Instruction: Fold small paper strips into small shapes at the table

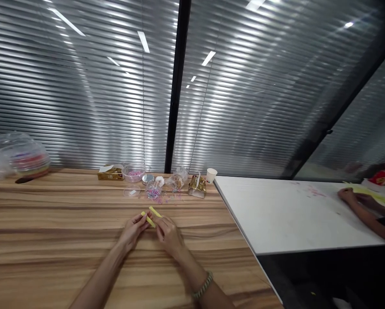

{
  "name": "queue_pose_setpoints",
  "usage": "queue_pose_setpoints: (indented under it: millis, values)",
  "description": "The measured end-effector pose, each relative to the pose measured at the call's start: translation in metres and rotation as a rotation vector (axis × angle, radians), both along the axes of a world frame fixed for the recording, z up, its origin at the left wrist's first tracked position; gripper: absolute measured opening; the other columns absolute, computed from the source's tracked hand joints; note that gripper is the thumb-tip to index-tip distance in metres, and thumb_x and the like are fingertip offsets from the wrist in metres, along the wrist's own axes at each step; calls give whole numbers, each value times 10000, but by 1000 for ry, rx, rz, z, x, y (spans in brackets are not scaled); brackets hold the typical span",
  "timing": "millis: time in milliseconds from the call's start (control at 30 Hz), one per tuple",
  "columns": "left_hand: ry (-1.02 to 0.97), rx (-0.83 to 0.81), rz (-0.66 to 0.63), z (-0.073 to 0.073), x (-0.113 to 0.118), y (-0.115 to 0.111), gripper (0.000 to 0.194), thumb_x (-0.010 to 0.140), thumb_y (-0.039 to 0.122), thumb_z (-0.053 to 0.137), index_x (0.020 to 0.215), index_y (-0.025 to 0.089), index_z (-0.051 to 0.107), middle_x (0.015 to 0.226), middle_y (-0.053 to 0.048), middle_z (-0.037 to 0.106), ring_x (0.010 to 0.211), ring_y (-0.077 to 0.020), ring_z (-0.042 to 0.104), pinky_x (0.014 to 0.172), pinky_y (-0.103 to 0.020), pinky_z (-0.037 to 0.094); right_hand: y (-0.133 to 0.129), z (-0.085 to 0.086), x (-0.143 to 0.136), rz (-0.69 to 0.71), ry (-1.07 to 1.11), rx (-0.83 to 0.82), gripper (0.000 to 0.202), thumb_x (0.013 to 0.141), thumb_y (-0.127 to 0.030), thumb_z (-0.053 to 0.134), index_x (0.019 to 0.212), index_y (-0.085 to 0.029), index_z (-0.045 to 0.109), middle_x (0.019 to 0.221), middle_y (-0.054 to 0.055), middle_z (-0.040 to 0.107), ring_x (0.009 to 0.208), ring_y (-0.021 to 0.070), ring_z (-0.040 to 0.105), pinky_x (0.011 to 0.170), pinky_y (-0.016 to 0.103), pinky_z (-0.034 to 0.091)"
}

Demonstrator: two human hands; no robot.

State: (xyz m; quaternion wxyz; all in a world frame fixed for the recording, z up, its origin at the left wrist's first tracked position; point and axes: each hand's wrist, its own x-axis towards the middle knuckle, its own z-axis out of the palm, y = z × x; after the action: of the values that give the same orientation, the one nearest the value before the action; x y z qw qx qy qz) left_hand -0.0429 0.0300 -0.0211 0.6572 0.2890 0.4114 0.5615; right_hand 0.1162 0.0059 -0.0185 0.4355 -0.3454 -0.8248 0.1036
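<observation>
My left hand (132,233) and my right hand (169,235) meet above the wooden table. Between them is a thin yellow strip (150,221), pinched by the fingers of both hands. A second yellow length (154,211) sticks out beyond my right fingers; whether it is the same strip bent over or a separate piece, I cannot tell. Just beyond the hands, small pink and purple pieces (160,200) lie scattered beside a clear tub (153,190) of similar pieces. A round clear lid (132,191) lies flat to its left.
Along the back stand a gold tissue box (110,173), a clear bowl (128,175), a crumpled plastic bag (178,177), another gold tissue pack (197,187) and a paper cup (211,174). A stack of containers (29,161) is far left. Another person's hand (347,196) rests over the white table (285,223).
</observation>
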Motion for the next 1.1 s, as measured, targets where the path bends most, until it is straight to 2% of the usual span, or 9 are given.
queue_pose_setpoints:
  millis: [167, 467, 667, 800, 967, 1100]
  values:
    - [-25, 16, -56, -6, -3, 0, 188, 642, 112, 741, 825, 121, 699, 839, -76, 723, 811, -175, 672, 793, -266, 529, 1, -3, -2, 24, 31, -9, 251, 839, -82, 426, 1007, -184, 583, 955, 79, 627, 945, 193, 550, 857, 351, 447]
    - [8, 38, -52, -3, 1, -3, 255, 593, 124, 777, 838, 108, 708, 844, -101, 730, 793, -185, 673, 760, -263, 525, 2, -5, -3, 39, 8, -13, 190, 809, -86, 414, 876, -182, 563, 842, 56, 607, 826, 171, 549, 759, 276, 455]
    - [3, 45, -42, -1, 5, -6, 256, 562, 133, 796, 803, 123, 709, 780, -72, 732, 708, -152, 666, 678, -221, 522, 3, -9, -7, 54, -41, 7, 143, 768, -86, 423, 781, -181, 529, 791, 53, 572, 782, 169, 531, 731, 263, 446]
    - [14, 35, -40, 1, 7, -7, 274, 566, 97, 786, 823, 118, 693, 787, -73, 729, 703, -152, 666, 680, -229, 521, 6, -12, -7, 69, -51, 7, 141, 766, -88, 419, 775, -181, 525, 787, 51, 570, 771, 166, 523, 742, 260, 440]
    - [36, 8, 16, 0, 3, -5, 314, 583, 71, 773, 881, 99, 678, 800, -89, 727, 715, -173, 673, 684, -250, 528, 8, -16, -6, 38, -76, -37, 145, 768, -101, 421, 780, -186, 539, 780, 42, 579, 750, 158, 525, 723, 248, 433]
    - [37, -13, 94, -1, 1, -4, 267, 597, 44, 753, 849, 98, 680, 769, -78, 724, 679, -149, 670, 643, -218, 530, 7, -17, -5, 55, -104, -61, 140, 746, -107, 430, 761, -188, 543, 751, 33, 586, 711, 153, 526, 696, 239, 432]
